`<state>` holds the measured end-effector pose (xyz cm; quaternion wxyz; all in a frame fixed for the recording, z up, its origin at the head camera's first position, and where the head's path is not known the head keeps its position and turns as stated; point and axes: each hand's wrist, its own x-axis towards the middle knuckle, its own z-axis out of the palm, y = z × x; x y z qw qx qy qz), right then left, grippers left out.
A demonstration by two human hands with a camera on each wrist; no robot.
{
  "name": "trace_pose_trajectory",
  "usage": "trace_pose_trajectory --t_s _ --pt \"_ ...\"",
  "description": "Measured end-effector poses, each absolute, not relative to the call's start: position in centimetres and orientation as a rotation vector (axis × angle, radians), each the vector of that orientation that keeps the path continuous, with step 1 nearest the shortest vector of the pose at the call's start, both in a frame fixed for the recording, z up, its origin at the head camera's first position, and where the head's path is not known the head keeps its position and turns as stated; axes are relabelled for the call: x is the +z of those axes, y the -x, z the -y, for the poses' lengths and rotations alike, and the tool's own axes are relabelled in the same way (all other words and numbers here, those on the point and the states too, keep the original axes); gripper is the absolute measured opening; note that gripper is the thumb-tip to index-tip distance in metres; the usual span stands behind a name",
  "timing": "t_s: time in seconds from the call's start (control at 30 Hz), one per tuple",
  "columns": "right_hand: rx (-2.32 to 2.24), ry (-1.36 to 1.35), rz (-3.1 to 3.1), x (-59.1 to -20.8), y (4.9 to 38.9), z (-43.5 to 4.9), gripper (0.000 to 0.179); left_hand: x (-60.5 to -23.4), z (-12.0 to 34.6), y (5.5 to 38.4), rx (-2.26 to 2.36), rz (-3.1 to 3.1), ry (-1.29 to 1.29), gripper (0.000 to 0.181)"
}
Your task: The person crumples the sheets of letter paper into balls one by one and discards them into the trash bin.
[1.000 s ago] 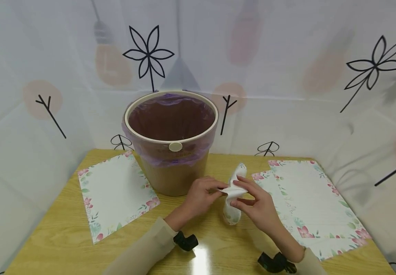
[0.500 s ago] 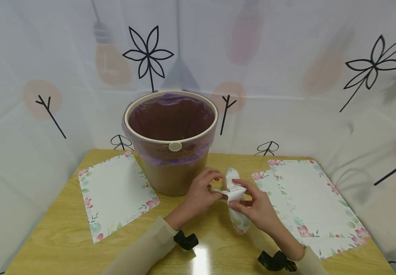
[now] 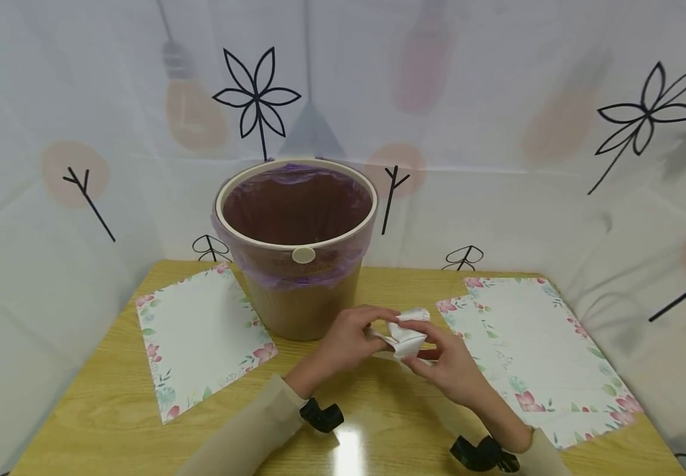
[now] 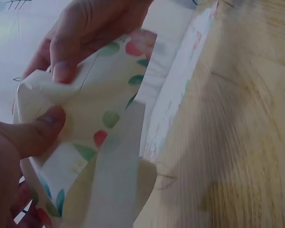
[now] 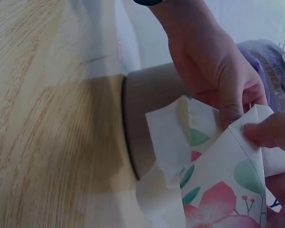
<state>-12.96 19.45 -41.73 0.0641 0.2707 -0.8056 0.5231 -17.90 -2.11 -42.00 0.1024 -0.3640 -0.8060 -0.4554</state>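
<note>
A flower-bordered sheet of paper (image 3: 407, 342), folded and bent, is held up over the table between both hands. My left hand (image 3: 351, 340) pinches its left side, the thumb lying on the paper in the left wrist view. On the other side my right hand (image 3: 451, 367) grips it between thumb and fingers. Loose flaps of the paper (image 4: 109, 95) hang below the hands, with pink flowers and green leaves printed along the edge. The right wrist view shows a crease (image 5: 244, 142) running beside the thumb. Some fingers are hidden behind the sheet.
Just behind the hands stands a beige bin (image 3: 295, 311) with a purple liner folded over its rim. One flower-bordered sheet (image 3: 203, 344) lies left of it; overlapping sheets (image 3: 548, 337) lie at the right. A printed curtain (image 3: 497, 165) hangs behind the wooden table (image 3: 111, 396).
The paper has gone from a long upright curved strip to a more compact, tilted bundle between the hands. The left fingers have come down onto its upper part. Bin and other sheets have stayed put.
</note>
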Motion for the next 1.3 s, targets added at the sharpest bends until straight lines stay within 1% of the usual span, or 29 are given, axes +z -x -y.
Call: trace_pose_trajectory --t_s 0.1,0.33,0.47,0.67,0.87,0.97,1.1,1.3 --pt "1.518 -0.838 2.328 -41.7 13.2 -19.4 0.051 -41.9 1.9 17.7 -1.356 2.340 1.045 0.036" --pt "1.102 -0.782 2.196 -41.4 13.5 -19.2 0.058 -42.0 1.6 17.7 -1.353 2.257 0.964 0.031" --pt "0.998 -0.783 2.195 -41.3 13.7 -19.3 0.061 -42.1 1.7 17.9 -1.345 2.220 0.985 0.028" --pt "1.070 -0.850 2.197 -41.7 13.9 -19.3 0.053 -42.3 1.7 17.9 -1.349 2.203 1.008 0.021" --pt "1.088 -0.802 2.192 -41.8 13.7 -19.0 0.043 -42.2 1.5 17.6 -1.285 2.255 0.965 0.018" --pt "1.135 -0.790 2.165 -41.9 13.7 -18.9 0.041 -42.1 1.4 17.5 -1.225 2.270 0.956 0.020" --pt "1.175 -0.750 2.158 -42.1 13.9 -18.8 0.042 -42.0 1.5 17.6 -1.215 2.319 0.996 0.026" --pt "1.134 -0.635 2.160 -42.2 14.2 -19.1 0.041 -41.8 1.6 17.6 -1.282 2.415 1.103 0.046"
